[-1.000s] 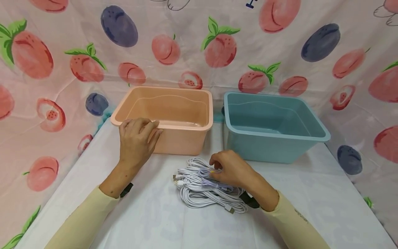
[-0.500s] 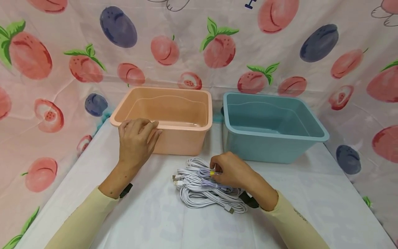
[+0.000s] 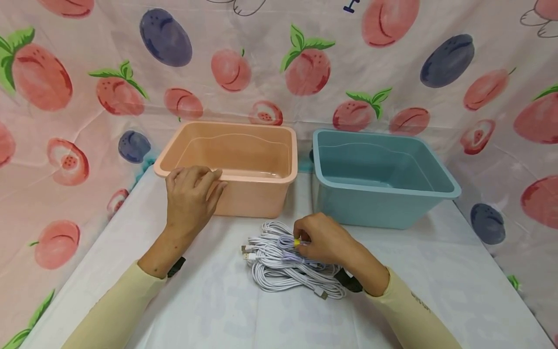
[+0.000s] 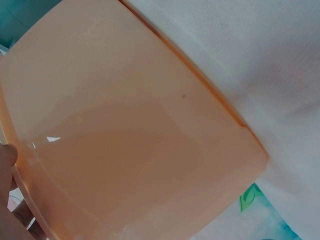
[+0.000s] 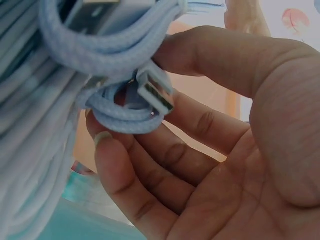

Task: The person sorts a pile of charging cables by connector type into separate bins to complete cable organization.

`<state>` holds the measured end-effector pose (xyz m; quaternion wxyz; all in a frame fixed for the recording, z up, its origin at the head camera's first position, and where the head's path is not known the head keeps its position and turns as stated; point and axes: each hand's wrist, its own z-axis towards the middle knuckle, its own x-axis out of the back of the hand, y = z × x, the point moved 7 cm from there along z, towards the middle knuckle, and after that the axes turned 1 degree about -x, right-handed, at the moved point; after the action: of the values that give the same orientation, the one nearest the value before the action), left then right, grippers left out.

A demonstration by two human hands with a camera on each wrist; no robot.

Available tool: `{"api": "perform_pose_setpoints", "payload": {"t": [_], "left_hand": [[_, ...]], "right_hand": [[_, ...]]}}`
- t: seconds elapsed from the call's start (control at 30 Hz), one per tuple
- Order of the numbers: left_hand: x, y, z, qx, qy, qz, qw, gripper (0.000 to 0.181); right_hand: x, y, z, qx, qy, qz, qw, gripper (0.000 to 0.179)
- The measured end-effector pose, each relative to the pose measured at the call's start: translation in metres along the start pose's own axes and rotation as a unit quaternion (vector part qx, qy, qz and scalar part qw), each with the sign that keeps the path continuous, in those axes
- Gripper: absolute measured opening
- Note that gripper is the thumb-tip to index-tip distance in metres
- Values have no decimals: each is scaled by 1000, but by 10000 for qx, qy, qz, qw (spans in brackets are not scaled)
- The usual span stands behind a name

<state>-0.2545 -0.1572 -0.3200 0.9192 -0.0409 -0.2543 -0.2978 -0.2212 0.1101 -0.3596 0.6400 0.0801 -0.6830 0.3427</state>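
Observation:
My left hand grips the front rim of the peach plastic bin near its left corner. Its fingers bend over the rim, and in the left wrist view the thumb lies against the outer wall. In front of the bins is a pile of coiled white cables with USB plugs. On top lies a lilac braided cable with a yellow tie. My right hand pinches this cable; the right wrist view shows its loops and a USB plug between thumb and fingers.
To the right of the peach bin stands a teal bin, a narrow gap between them. Both rest on a white-covered table. A fruit-printed cloth hangs behind and along the sides.
The yellow tie shows more clearly beside my right fingertips, which have shifted only slightly. My left hand stays on the peach bin's rim, and the bins and pile keep their places.

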Motion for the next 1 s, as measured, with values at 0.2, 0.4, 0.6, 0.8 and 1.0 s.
{"api": "perform_pose_setpoints", "payload": {"t": [0.2, 0.4, 0.6, 0.8, 1.0], "left_hand": [[1, 1, 0, -6, 38, -40, 10000, 26], [0, 0, 0, -7, 11, -47, 10000, 27], [0, 1, 0, -16, 48, -62, 10000, 26], [1, 1, 1, -31, 101, -77, 9999, 26], [0, 0, -1, -9, 43, -58, 10000, 26]], "right_hand": [[6, -2, -1, 57, 199, -41, 9998, 11], [13, -2, -2, -57, 430, -2, 9991, 11], [20, -3, -3, -177, 708, 1, 9973, 9], [28, -8, -4, -11, 1076, -6, 9942, 9], [32, -11, -5, 148, 1364, 93, 9905, 11]]}}
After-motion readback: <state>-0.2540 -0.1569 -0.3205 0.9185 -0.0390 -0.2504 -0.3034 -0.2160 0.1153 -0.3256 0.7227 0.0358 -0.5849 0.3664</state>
